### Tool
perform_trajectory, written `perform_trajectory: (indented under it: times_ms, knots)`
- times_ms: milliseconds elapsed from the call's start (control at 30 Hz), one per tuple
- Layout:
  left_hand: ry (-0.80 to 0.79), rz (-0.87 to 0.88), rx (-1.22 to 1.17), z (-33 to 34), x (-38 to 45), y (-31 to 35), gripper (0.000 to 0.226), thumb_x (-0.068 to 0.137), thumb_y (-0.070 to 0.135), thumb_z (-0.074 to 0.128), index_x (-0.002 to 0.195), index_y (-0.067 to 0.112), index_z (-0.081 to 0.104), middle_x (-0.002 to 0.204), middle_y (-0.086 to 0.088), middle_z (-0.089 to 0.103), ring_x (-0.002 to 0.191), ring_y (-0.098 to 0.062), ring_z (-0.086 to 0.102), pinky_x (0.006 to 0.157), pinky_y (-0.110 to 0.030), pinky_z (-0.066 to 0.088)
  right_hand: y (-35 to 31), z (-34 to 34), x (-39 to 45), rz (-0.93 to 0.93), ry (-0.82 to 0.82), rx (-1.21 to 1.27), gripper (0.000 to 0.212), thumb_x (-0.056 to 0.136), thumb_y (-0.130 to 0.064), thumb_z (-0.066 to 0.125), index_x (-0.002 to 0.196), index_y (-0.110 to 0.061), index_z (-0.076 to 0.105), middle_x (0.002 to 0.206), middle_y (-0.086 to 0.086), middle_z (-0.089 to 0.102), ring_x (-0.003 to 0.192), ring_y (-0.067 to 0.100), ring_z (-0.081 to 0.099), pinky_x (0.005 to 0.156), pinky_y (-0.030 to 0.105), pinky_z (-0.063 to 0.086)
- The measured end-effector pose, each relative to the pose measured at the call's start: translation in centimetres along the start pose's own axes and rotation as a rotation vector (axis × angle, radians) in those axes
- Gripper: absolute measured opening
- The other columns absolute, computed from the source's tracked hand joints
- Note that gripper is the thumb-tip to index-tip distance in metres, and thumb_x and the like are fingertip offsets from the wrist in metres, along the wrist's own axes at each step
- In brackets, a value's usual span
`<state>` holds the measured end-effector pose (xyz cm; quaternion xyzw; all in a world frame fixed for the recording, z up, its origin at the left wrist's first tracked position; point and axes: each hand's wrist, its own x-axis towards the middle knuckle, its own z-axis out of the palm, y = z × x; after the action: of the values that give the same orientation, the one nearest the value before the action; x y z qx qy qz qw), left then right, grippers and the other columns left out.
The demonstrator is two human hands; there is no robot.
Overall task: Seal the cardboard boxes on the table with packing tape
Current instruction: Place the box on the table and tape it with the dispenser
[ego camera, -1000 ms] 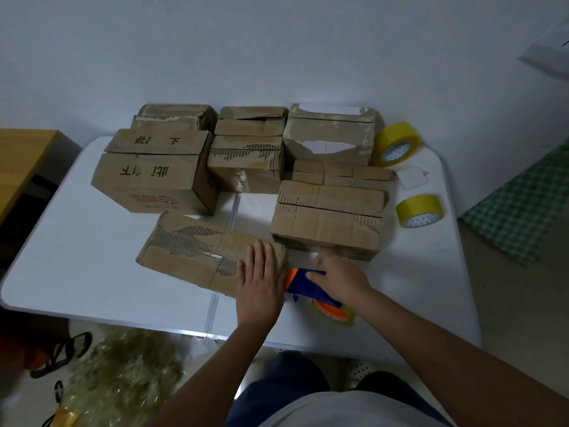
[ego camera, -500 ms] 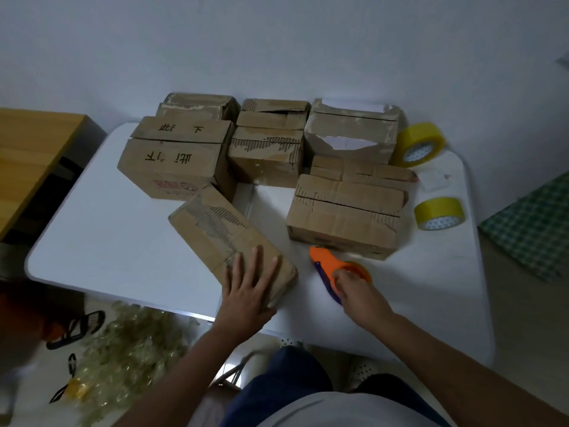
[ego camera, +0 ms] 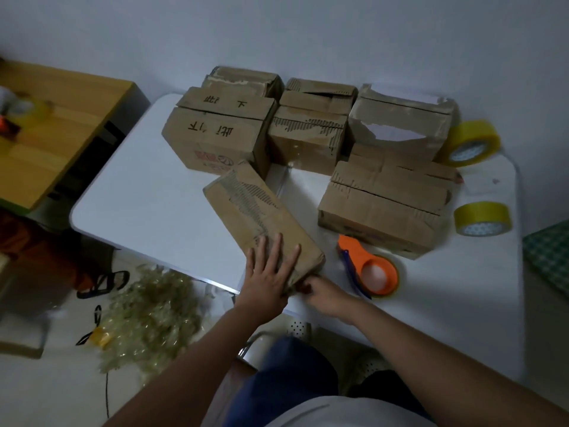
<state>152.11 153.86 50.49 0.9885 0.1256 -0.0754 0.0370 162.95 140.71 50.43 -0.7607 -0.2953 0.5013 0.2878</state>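
Pale wall behind, wooden side table at the left with blurred items on it, heap of crumpled clear used tape on the floor, dark sandal beside it, green checked cloth at right edge.

Scuffed matt cardboard box, glossy orange plastic dispenser, smooth table

The right hand's fingertips are hidden behind the near box's end, and the wooden desk's items are blurred.
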Motion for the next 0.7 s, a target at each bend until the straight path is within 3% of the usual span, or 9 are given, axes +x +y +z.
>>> perform_trajectory:
  times_ms: [100, 167, 233, 300, 400, 467, 600, 700]
  knots:
    - [-0.008, 0.039, -0.005, 0.0, -0.9, 0.1, 0.114, 0.067, 0.041, 0.077, 0.158, 0.027, 0.010, 0.163, -0.018, 0.006, 0.147, -0.046, 0.007, 0.113, -0.063, 0.021, 1.4, -0.8, -0.4, 0.122, 0.097, 0.001, 0.026, 0.091, 0.000, 0.050, 0.111, 0.011, 0.060, 0.111, 0.026, 0.063, 0.103, 0.034, 0.059, 0.086, 0.045, 0.048]
    - [-0.019, 0.082, 0.011, 0.0, -1.8, 0.0, 0.115, 0.064, 0.040, 0.077, 0.158, 0.027, 0.011, 0.163, -0.018, 0.007, 0.147, -0.047, 0.008, 0.112, -0.065, 0.025, 2.8, -1.4, -0.8, 0.201, 0.201, 0.012, 0.024, 0.090, -0.002, 0.052, 0.107, 0.012, 0.058, 0.107, 0.028, 0.061, 0.092, 0.032, 0.059, 0.071, 0.036, 0.044]
    - [-0.034, 0.151, 0.039, -0.1, -2.7, 0.0, 0.115, 0.064, 0.040, 0.074, 0.158, 0.027, 0.009, 0.163, -0.018, 0.008, 0.147, -0.047, 0.010, 0.112, -0.063, 0.026, 3.4, -1.9, -1.5, 0.226, 0.279, 0.034, 0.029, 0.090, -0.008, 0.057, 0.117, 0.000, 0.056, 0.117, 0.016, 0.060, 0.104, 0.027, 0.058, 0.081, 0.032, 0.046]
    - [-0.055, 0.218, 0.060, -0.2, -3.2, 0.0, 0.116, 0.066, 0.041, 0.074, 0.158, 0.029, 0.005, 0.164, -0.017, 0.006, 0.147, -0.046, 0.009, 0.114, -0.062, 0.023, 3.9, -2.0, -1.9, 0.227, 0.240, 0.034, 0.030, 0.090, -0.013, 0.057, 0.120, -0.013, 0.054, 0.121, 0.008, 0.060, 0.110, 0.025, 0.057, 0.092, 0.037, 0.049]
    - [-0.084, 0.308, 0.099, -1.0, -2.7, -0.4, 0.118, 0.070, 0.040, 0.077, 0.157, 0.033, -0.002, 0.164, -0.015, -0.003, 0.149, -0.043, 0.000, 0.117, -0.059, 0.011, 3.8, -2.1, -2.7, 0.244, 0.157, 0.024, 0.023, 0.090, -0.018, 0.053, 0.113, -0.023, 0.054, 0.112, 0.005, 0.063, 0.102, 0.026, 0.059, 0.091, 0.047, 0.051]
    - [-0.114, 0.342, 0.125, -1.6, -1.4, -1.1, 0.115, 0.077, 0.034, 0.075, 0.156, 0.036, -0.009, 0.164, -0.011, -0.013, 0.149, -0.041, -0.010, 0.117, -0.057, 0.001, 3.5, -2.2, -3.1, 0.221, 0.177, 0.056, 0.025, 0.091, -0.017, 0.053, 0.115, -0.024, 0.054, 0.111, 0.005, 0.064, 0.100, 0.025, 0.060, 0.089, 0.046, 0.053]
    - [-0.107, 0.206, 0.088, -2.3, 1.0, -1.7, 0.110, 0.086, 0.020, 0.068, 0.153, 0.040, -0.016, 0.163, -0.001, -0.020, 0.149, -0.036, -0.017, 0.119, -0.060, 0.005, 2.8, -3.1, -3.6, 0.143, 0.251, 0.106, 0.027, 0.097, -0.016, 0.052, 0.123, -0.018, 0.052, 0.113, 0.000, 0.059, 0.102, 0.022, 0.058, 0.081, 0.033, 0.047]
    - [-0.127, 0.146, 0.002, -2.0, 1.7, -1.7, 0.103, 0.088, 0.048, 0.063, 0.153, 0.040, -0.017, 0.164, 0.003, -0.019, 0.149, -0.033, -0.018, 0.119, -0.059, 0.003, 3.7, -3.9, -3.8, 0.136, 0.363, 0.093, 0.029, 0.097, -0.012, 0.054, 0.126, -0.015, 0.053, 0.117, -0.002, 0.057, 0.107, 0.015, 0.054, 0.088, 0.025, 0.043]
